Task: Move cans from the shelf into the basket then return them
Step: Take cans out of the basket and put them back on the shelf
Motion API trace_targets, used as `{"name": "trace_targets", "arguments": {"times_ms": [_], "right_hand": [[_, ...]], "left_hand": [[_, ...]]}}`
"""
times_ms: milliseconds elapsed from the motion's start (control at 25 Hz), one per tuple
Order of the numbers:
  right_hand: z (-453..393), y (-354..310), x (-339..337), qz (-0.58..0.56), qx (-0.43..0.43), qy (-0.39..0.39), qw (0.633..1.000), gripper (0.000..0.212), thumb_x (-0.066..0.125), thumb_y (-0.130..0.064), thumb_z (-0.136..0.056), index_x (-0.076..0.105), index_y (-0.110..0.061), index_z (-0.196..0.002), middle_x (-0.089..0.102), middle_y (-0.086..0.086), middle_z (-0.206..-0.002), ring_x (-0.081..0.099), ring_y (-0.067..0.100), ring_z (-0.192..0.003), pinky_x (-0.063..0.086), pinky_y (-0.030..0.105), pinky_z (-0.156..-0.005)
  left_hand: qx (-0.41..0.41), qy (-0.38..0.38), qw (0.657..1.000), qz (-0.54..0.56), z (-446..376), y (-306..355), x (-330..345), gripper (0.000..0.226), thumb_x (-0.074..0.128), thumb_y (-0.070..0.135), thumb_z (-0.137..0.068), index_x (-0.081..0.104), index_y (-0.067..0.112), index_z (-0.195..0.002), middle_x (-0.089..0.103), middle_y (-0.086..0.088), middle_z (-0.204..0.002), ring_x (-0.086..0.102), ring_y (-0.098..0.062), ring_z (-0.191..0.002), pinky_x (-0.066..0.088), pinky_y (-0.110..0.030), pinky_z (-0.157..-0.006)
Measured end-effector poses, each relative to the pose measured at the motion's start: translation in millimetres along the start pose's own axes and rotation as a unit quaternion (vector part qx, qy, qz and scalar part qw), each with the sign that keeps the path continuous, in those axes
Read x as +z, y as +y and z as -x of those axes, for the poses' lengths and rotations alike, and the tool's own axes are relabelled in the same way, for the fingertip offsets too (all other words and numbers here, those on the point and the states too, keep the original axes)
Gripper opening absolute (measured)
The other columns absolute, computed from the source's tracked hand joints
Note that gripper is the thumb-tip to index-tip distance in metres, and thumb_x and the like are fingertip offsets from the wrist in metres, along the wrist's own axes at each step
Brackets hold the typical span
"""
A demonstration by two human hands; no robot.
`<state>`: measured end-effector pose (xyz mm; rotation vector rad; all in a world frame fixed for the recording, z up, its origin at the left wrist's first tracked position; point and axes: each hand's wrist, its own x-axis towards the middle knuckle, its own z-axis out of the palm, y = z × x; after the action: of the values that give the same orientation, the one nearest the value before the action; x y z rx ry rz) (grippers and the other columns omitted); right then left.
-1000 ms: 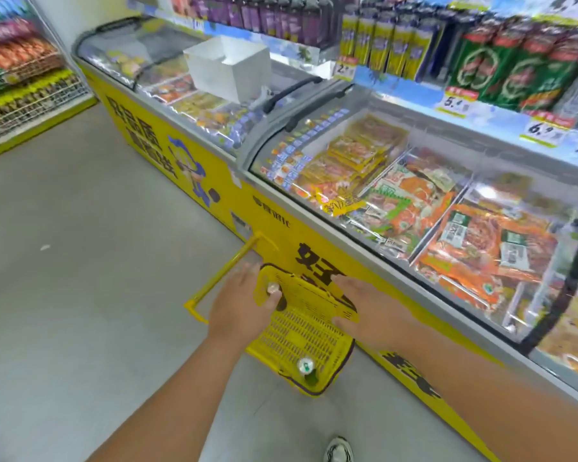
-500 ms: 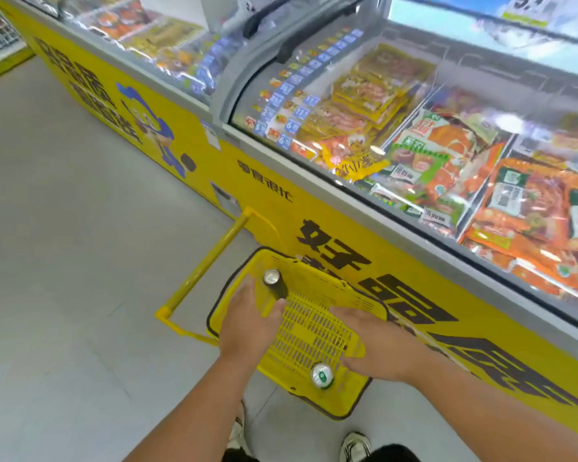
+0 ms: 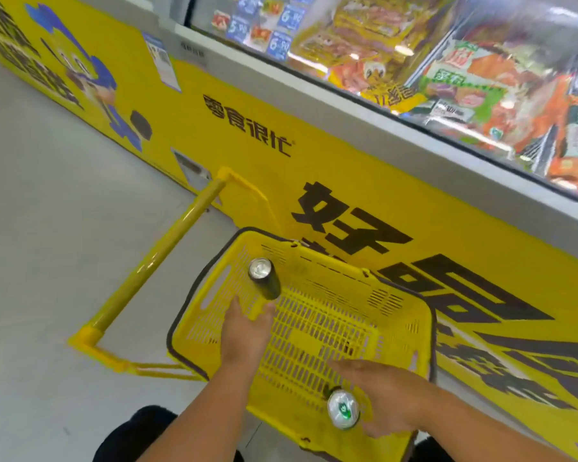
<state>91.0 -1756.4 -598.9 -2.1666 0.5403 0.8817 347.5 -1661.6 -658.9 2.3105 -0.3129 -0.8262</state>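
A yellow plastic basket [image 3: 394, 331] stands on the floor against the freezer's yellow front. A slim black can [image 3: 265, 282] with a silver top stands upright in its far left corner. My left hand [image 3: 247, 331] is inside the basket just behind that can, with finger and thumb apart at its base and basket floor showing between them. A green can [image 3: 343, 408] with a silver top stands at the near right end. My right hand [image 3: 389, 396] curves around it with fingers spread, thumb on the near side, not closed on it.
The basket's long yellow pull handle [image 3: 161, 261] slants out to the left over the grey floor [image 3: 47, 245]. A chest freezer [image 3: 364, 168] with a glass lid and packaged food runs along the right. My dark shoes show at the bottom edge.
The camera has tilted down and closer to the basket. My left hand has loosened from the black can, which now stands in the basket. My right hand has moved down beside the green can.
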Motion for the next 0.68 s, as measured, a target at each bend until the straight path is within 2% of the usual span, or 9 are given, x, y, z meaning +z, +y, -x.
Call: {"name": "trace_targets", "arguments": {"times_ms": [160, 240, 360, 480, 560, 680], "right_hand": [[-22, 11, 12, 0.019, -0.025, -0.053, 0.998, 0.103, 0.074, -0.016, -0.083, 0.013, -0.048, -0.159, 0.016, -0.025, -0.165, 0.024, 0.002, -0.148, 0.032, 0.029, -0.116], [-32, 15, 17, 0.015, -0.029, -0.056, 0.998, 0.101, 0.073, -0.012, -0.084, 0.016, -0.049, -0.158, 0.02, -0.024, -0.164, 0.026, 0.0, -0.145, 0.033, 0.029, -0.116], [-43, 14, 23, 0.035, -0.042, -0.054, 0.997, 0.097, 0.075, -0.012, -0.082, 0.022, -0.049, -0.155, 0.034, -0.017, -0.159, 0.042, 0.015, -0.14, 0.036, 0.024, -0.094], [-51, 14, 28, 0.062, -0.049, -0.051, 0.996, 0.083, 0.08, -0.017, -0.08, 0.035, -0.039, -0.147, 0.055, -0.002, -0.136, 0.056, 0.025, -0.115, 0.039, 0.028, -0.076], [-54, 14, 30, 0.059, -0.045, -0.038, 0.996, 0.079, 0.082, -0.023, -0.078, 0.038, -0.04, -0.14, 0.059, -0.002, -0.126, 0.058, 0.023, -0.105, 0.047, 0.032, -0.072], [-56, 17, 34, 0.033, -0.031, -0.03, 0.999, 0.079, 0.086, -0.028, -0.074, 0.04, -0.043, -0.136, 0.061, -0.005, -0.122, 0.059, 0.02, -0.102, 0.057, 0.039, -0.08]], "left_hand": [[-0.015, 0.025, 0.999, 0.041, -35, -15, 35, 0.101, 0.082, 0.053, -0.078, 0.038, 0.003, -0.153, 0.044, -0.018, -0.156, 0.039, -0.031, -0.146, 0.031, -0.039, -0.118], [-0.011, 0.03, 0.998, 0.061, -49, -17, 48, 0.101, 0.084, 0.052, -0.076, 0.038, 0.006, -0.154, 0.044, -0.015, -0.157, 0.039, -0.03, -0.146, 0.032, -0.04, -0.119], [0.016, 0.035, 0.994, 0.102, -68, -12, 61, 0.098, 0.088, 0.046, -0.074, 0.042, 0.008, -0.151, 0.05, -0.013, -0.152, 0.045, -0.028, -0.142, 0.036, -0.041, -0.117], [0.037, 0.038, 0.991, 0.124, -86, -9, 69, 0.089, 0.092, 0.041, -0.07, 0.05, 0.01, -0.142, 0.06, -0.011, -0.139, 0.056, -0.026, -0.13, 0.043, -0.04, -0.111], [0.041, 0.032, 0.989, 0.139, -90, -8, 71, 0.084, 0.093, 0.039, -0.068, 0.052, 0.015, -0.138, 0.063, -0.007, -0.134, 0.06, -0.022, -0.123, 0.047, -0.04, -0.108], [0.055, 0.032, 0.987, 0.151, -95, -8, 72, 0.081, 0.093, 0.034, -0.07, 0.052, 0.017, -0.137, 0.063, -0.005, -0.133, 0.061, -0.021, -0.121, 0.048, -0.039, -0.107]]}}
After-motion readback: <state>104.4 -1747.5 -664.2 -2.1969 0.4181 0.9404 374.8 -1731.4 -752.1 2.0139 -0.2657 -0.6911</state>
